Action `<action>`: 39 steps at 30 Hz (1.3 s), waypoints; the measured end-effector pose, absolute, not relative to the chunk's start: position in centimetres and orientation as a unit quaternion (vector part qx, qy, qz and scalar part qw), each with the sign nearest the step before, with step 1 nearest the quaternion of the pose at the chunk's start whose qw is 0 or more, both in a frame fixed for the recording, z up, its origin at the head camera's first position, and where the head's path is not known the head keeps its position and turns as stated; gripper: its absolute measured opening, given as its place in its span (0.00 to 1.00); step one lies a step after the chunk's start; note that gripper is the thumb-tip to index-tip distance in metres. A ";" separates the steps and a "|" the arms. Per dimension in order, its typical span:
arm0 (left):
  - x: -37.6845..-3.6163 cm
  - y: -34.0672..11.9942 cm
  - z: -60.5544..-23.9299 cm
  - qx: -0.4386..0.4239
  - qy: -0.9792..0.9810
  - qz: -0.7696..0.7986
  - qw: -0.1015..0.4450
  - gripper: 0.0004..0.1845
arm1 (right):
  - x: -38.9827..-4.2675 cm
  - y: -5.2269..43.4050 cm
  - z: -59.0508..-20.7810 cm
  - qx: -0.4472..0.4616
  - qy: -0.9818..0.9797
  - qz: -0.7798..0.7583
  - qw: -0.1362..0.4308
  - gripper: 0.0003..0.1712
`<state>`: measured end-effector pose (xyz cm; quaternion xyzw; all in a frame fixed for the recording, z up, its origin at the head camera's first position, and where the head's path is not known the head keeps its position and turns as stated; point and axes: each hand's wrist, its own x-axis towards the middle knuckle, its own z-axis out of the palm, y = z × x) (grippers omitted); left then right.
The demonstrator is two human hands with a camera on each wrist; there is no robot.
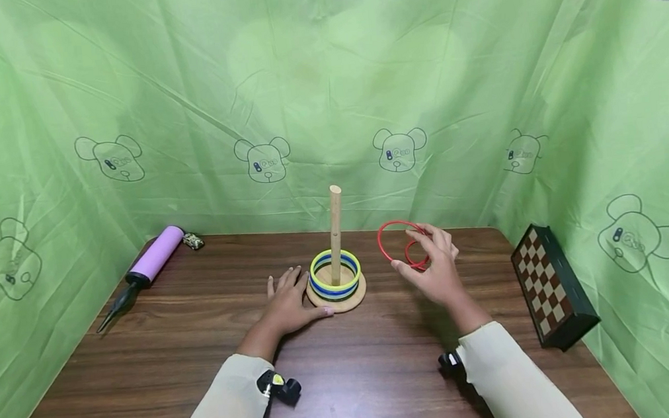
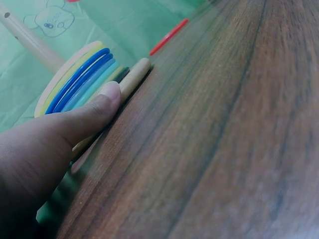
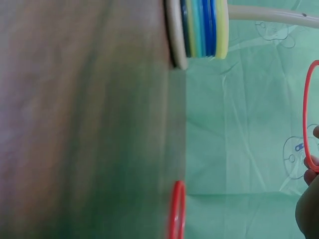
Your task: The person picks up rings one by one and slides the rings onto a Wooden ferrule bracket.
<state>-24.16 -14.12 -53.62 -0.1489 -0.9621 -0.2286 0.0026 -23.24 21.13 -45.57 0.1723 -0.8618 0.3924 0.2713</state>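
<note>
A wooden peg (image 1: 336,229) stands on a round wooden base (image 1: 351,298) at mid-table, with several yellow, blue and teal rings (image 1: 334,277) stacked on it. My left hand (image 1: 291,302) lies flat on the table, its thumb (image 2: 94,117) pressed against the rim of the base (image 2: 134,77) beside the rings (image 2: 79,79). To the right of the peg, my right hand (image 1: 435,270) pinches a thin red ring (image 1: 381,243) upright above the table; the same ring (image 3: 305,114) shows in the right wrist view. A second red ring (image 3: 177,211) lies on the table behind that hand.
A purple air pump (image 1: 150,258) and a small dark object (image 1: 193,240) lie at the back left. A folded chessboard box (image 1: 553,286) sits at the right table edge. Green printed cloth (image 1: 325,103) walls in the brown table (image 1: 355,380) on three sides.
</note>
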 end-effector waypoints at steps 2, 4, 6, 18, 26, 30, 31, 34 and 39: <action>-24.1 -14.1 -53.6 -0.148 -0.962 -0.228 -0.003 0.65 | -23.5 20.7 -45.1 0.175 -0.860 0.393 0.274 0.39; -24.0 -14.1 -53.5 -0.148 -0.963 -0.227 -0.005 0.65 | -23.8 20.4 -44.6 0.177 -0.859 0.394 0.275 0.39; -24.0 -14.1 -53.5 -0.148 -0.962 -0.229 -0.005 0.65 | -24.0 20.0 -44.0 0.177 -0.859 0.394 0.275 0.40; -24.2 -13.9 -53.6 -0.150 -0.962 -0.227 0.000 0.65 | -25.1 17.3 -40.7 0.154 -0.849 0.425 0.274 0.42; -24.1 -14.0 -53.7 -0.146 -0.962 -0.230 0.000 0.66 | -25.3 15.7 -38.2 0.156 -0.839 0.433 0.289 0.40; -24.1 -14.1 -53.7 -0.146 -0.962 -0.229 -0.001 0.66 | -25.5 14.9 -37.1 0.157 -0.830 0.438 0.307 0.38; -24.1 -14.1 -53.8 -0.146 -0.962 -0.231 0.000 0.66 | -25.5 14.7 -36.8 0.157 -0.828 0.439 0.312 0.37; -24.1 -14.2 -53.7 -0.145 -0.961 -0.236 0.001 0.66 | -25.5 14.1 -36.0 0.157 -0.817 0.449 0.325 0.36; -24.3 -14.2 -53.7 -0.147 -0.961 -0.232 0.002 0.66 | -25.1 13.1 -35.0 0.169 -0.808 0.455 0.334 0.35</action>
